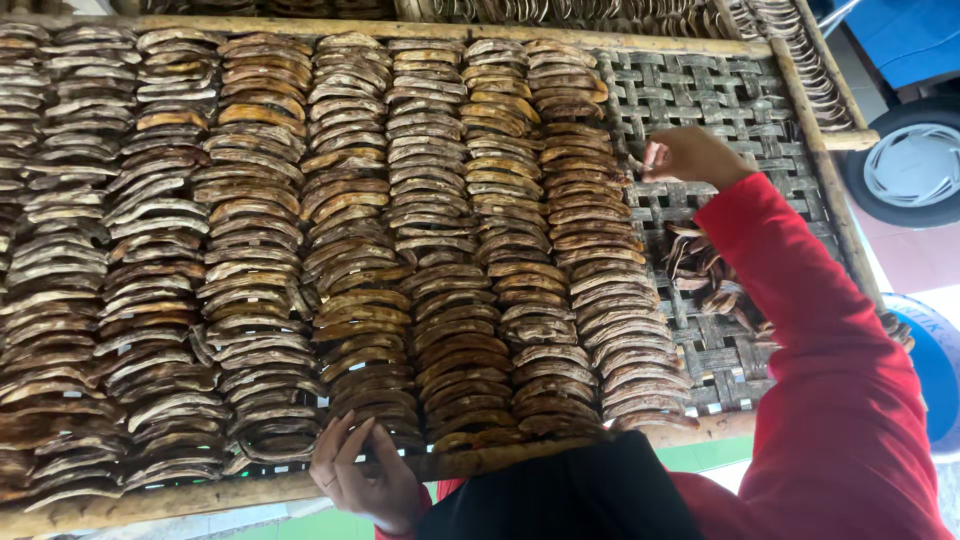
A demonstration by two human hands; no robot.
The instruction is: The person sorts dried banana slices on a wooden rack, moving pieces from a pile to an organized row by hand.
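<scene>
Tray: a woven bamboo tray point(700, 95) with a pale wooden frame, tilted up in front of the person.
Slices: curved brown dried slices point(350, 250) stand packed in overlapping columns, covering the tray from its left edge to past the middle.
Bare weave: the right part of the tray shows open lattice, beside the last full column.
Loose pile: a small heap of loose slices point(700, 275) lies on the bare weave, partly hidden behind the red sleeve point(800, 330).
Right hand: the right hand point(690, 155) reaches up to the top of the last column, fingers bunched together; whether it pinches a slice I cannot tell.
Left hand: the left hand point(365, 480) rests on the tray's lower frame, fingers spread over the wood and touching the bottom slices.
In the way: the red sleeve crosses the tray's right side and covers part of the lattice.
Around: a car wheel point(915, 165) and a blue round container point(935, 360) sit beyond the right edge; another loaded tray point(620, 15) shows above.
</scene>
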